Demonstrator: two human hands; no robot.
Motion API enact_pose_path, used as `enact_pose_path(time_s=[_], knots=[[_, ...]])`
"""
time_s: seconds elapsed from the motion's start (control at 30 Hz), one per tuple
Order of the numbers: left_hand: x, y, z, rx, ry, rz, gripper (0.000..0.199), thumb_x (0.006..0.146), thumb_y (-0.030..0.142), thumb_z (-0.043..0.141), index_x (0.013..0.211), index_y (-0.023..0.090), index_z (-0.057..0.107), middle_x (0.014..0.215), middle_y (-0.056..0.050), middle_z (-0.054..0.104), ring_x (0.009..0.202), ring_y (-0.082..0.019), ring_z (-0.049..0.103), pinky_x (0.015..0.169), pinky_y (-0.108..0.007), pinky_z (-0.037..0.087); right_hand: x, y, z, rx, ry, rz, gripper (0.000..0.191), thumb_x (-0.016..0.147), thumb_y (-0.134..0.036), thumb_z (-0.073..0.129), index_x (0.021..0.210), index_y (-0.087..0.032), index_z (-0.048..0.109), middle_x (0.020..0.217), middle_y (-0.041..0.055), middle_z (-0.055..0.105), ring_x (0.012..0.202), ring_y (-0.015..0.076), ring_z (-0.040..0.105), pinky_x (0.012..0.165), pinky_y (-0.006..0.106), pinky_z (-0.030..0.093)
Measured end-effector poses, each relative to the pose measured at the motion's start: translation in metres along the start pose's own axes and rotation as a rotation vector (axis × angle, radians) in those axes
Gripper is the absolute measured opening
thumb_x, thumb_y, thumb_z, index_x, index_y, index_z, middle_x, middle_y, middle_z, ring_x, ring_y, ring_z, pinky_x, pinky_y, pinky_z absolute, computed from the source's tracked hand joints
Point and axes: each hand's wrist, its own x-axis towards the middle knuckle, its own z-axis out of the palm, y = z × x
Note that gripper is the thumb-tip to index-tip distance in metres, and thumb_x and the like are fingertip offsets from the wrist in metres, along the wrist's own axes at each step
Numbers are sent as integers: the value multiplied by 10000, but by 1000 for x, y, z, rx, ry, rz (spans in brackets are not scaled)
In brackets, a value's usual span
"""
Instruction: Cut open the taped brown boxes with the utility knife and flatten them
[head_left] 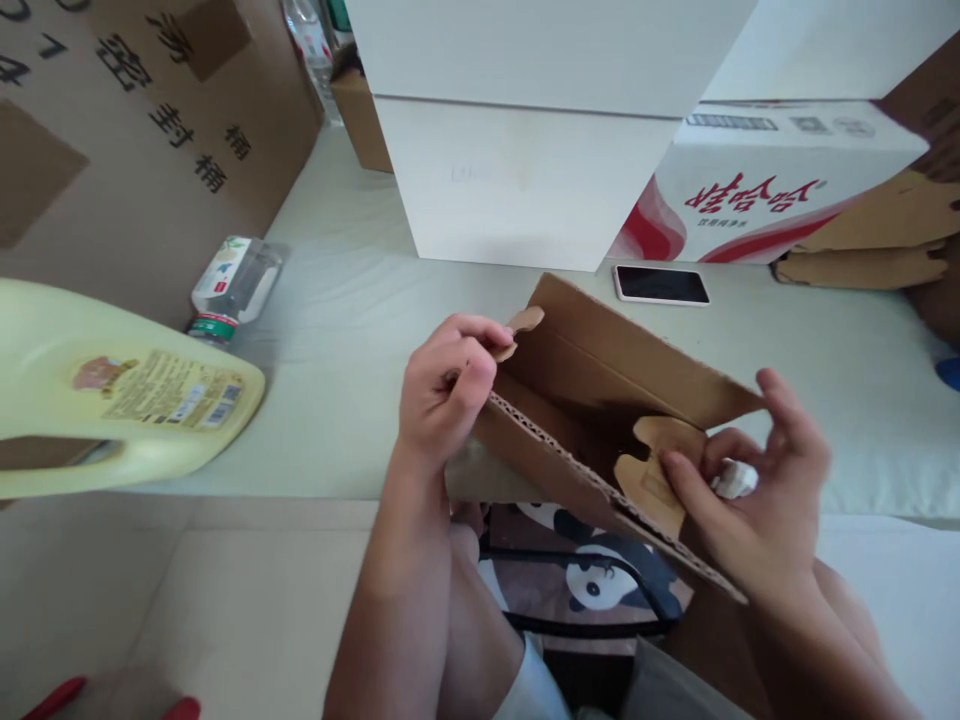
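An opened cardboard box (562, 420) is tilted between my two hands, its inside facing up toward me. My left hand (450, 385) pinches a small notched flap at the box's left end. At the opposite end my right hand (772, 490) presses its thumb on a larger notched flap (661, 465), with the index finger raised. A small white crumpled piece (733, 480) shows at my right fingers; what it is I cannot make out. The long near edge of the box shows bare corrugation. Parts of my right fingers are hidden behind the flap.
A phone (661, 285) lies beyond the box on the pale cloth (322, 400). White boxes (525, 180) and a red-and-white carton (750, 200) stand behind. At left are a yellow jug (150, 390), a clear bottle (236, 285) and a big carton (150, 150).
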Motion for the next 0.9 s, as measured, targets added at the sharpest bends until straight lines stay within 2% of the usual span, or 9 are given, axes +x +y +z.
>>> enact_pose_path(time_s=[0.07,0.2,0.33,0.4,0.5,0.6,0.73,0.8,0.9], knots=[[0,-2,8,-11,63,16,518,917,632,570,611,214,593,914,-79,713,896,-219,694,879,-398,571,1,0,1,64,24,21,826,826,-227,749,1469,-584,374,1493,5,543,570,123,570,507,346,495],[0,-8,10,23,63,-63,390,912,593,613,773,229,627,783,-28,681,668,-150,635,670,-296,525,0,3,-13,88,-159,-50,429,905,-279,659,1324,-359,621,1095,51,775,729,216,713,539,320,542],[4,-14,6,275,-31,24,169,879,387,711,995,270,749,987,-44,722,904,-189,651,882,-342,540,0,6,-26,91,-325,-154,200,939,-286,606,1082,-271,746,1079,80,788,909,240,766,676,313,611],[6,-15,3,367,-111,29,157,856,312,705,977,277,799,1150,-59,713,1028,-218,648,951,-378,534,-2,8,-27,76,-294,-165,166,920,-276,624,1012,-266,763,1104,93,777,992,255,758,715,326,619],[8,-14,0,372,-139,-92,176,870,279,653,881,257,828,1172,-71,718,1055,-229,673,922,-378,562,-9,15,-23,0,-111,43,197,915,-332,620,1043,-258,751,1066,102,762,834,236,749,610,334,591],[8,-14,-6,350,-38,-158,175,853,277,665,891,244,833,1163,-70,730,1096,-230,680,978,-387,559,-16,24,-17,-60,-37,384,323,951,-453,537,1093,-238,731,919,79,758,708,217,708,664,383,599],[8,-24,-20,332,147,-222,168,842,291,683,905,248,833,1179,-62,726,1167,-236,659,1057,-410,526,-19,30,-12,108,-322,448,426,937,-574,526,1160,-287,748,1180,89,757,1135,308,696,1035,511,535],[8,-32,-26,314,228,-235,170,843,298,683,913,253,830,1190,-58,721,1192,-240,649,1084,-420,507,-18,28,-10,248,-428,348,449,954,-567,505,1294,-344,696,1411,46,657,1390,317,542,1206,548,373],[7,-40,-30,292,286,-246,185,857,303,664,941,262,824,1213,-51,716,1237,-237,626,1124,-424,474,-15,25,-3,388,-460,236,478,973,-546,474,1394,-372,617,1617,-11,446,1568,300,269,1286,565,182]])
